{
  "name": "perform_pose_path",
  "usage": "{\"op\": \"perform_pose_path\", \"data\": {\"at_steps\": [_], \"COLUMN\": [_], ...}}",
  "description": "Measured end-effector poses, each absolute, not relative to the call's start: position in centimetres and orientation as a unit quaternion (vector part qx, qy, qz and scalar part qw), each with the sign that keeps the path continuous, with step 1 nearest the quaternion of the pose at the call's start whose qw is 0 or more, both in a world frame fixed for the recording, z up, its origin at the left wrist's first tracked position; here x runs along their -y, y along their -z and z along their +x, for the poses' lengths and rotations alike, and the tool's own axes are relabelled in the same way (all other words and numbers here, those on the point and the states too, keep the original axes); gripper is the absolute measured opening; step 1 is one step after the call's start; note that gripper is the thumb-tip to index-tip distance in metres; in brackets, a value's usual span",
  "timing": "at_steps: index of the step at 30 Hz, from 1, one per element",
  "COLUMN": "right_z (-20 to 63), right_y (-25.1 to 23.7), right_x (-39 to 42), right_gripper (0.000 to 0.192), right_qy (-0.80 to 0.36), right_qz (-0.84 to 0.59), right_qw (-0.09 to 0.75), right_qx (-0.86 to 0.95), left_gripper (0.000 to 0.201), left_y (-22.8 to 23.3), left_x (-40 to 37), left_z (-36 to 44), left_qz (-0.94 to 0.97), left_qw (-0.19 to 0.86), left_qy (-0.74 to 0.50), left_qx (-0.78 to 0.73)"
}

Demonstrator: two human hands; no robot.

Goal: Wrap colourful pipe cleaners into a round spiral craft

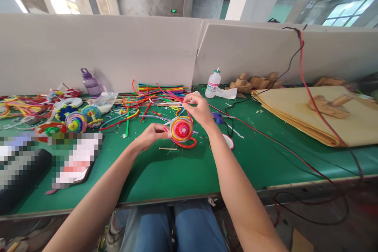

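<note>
- Head view, centre of the frame: the left hand [150,136] pinched the rim of a coiled pipe-cleaner disc [181,129], thumb and fingers closed on its left edge, holding it just above the green table [183,173].
- The right hand [198,107] was raised above and behind the disc, fingertips closed on the end of a thin pipe-cleaner strand [187,111] that ran down to the disc.
- The disc showed rings of yellow, red and pink around a pale centre, and a red loose tail [189,144] curled under it onto the table.
- Handling, as a judgement: the disc looked light and soft — fuzzy wire that bends readily and keeps a bend. Squeezing the face would likely skew the coils, so the rim, where the left hand had it, seemed the safest hold; the free strand is best pinched near its tip.
- Upper centre: a heap of loose coloured pipe cleaners [156,96] lay behind the hands.
- Left of the frame: several finished discs [76,121] sat together, and a purple bottle [90,82] stood by the partition.
- Right of centre — a small white bottle [212,84]; further right, folded tan sheets [313,116] and a red cable [310,94] crossing the table.
</note>
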State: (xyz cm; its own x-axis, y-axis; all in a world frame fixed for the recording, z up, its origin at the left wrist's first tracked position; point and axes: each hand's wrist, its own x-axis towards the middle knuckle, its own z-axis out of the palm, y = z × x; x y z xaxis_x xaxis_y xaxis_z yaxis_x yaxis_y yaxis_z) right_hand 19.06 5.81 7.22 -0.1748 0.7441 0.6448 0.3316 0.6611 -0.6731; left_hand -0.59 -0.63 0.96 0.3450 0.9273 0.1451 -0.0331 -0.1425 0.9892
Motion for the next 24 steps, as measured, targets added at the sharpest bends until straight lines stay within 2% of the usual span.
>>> {"op": "perform_pose_path", "data": {"at_steps": [8,12,17,21,24], "right_z": [17.9,17.7,17.9,17.8,17.7], "right_y": [-7.5,-7.5,-7.5,-7.5,-7.3], "right_x": [-4.0,-4.2,-4.5,-4.3,-4.3], "right_gripper": [0.024,0.029,0.032,0.031,0.024], "right_qy": [-0.034,-0.02,-0.101,-0.131,-0.118], "right_qz": [-0.321,-0.326,-0.314,-0.303,-0.301], "right_qw": [0.381,0.336,0.321,0.323,0.392], "right_qx": [0.867,0.883,0.888,0.887,0.861], "left_gripper": [0.026,0.028,0.029,0.028,0.028], "left_y": [-1.2,-1.1,-0.9,-1.0,-1.1], "left_x": [0.7,0.6,0.4,0.5,0.4], "left_z": [-0.3,-0.2,-0.2,-0.1,0.0], "left_qz": [0.621,0.614,0.605,0.621,0.609], "left_qw": [0.531,0.519,0.542,0.522,0.483], "left_qy": [-0.446,-0.454,-0.456,-0.454,-0.499], "left_qx": [-0.365,-0.383,-0.364,-0.368,-0.382]}}
